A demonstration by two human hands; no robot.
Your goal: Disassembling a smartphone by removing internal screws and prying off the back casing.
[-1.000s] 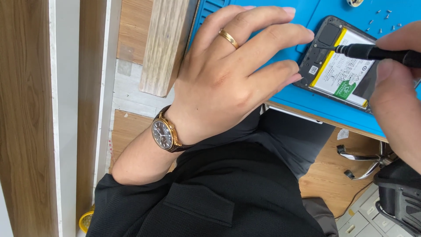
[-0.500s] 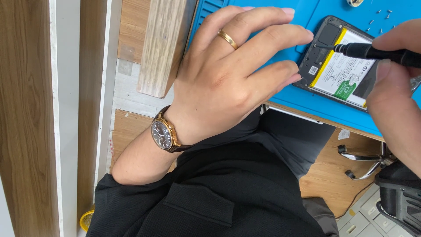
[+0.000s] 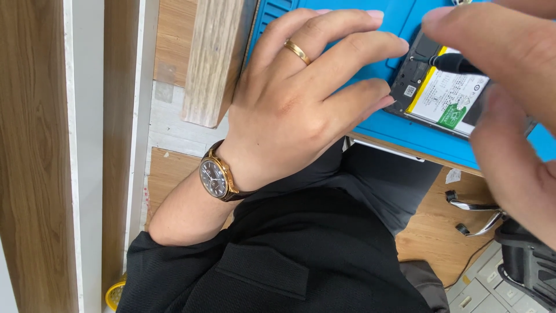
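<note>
The right hand [image 3: 509, 116] has been brought closer, now looming large and blurred.
A black tool [image 3: 454, 62] is being pinched by its fingers over the opened phone [image 3: 440, 87] on the blue mat [image 3: 399, 124]; the phone's white, yellow-edged battery label with a green patch is being steadied by the left hand [image 3: 301, 110], fingers spread.

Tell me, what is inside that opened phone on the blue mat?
Inside the opened phone a white and yellow battery with a green patch shows, plus dark parts at its top end. The right hand covers the far end, and a black tool touches the top.
</note>
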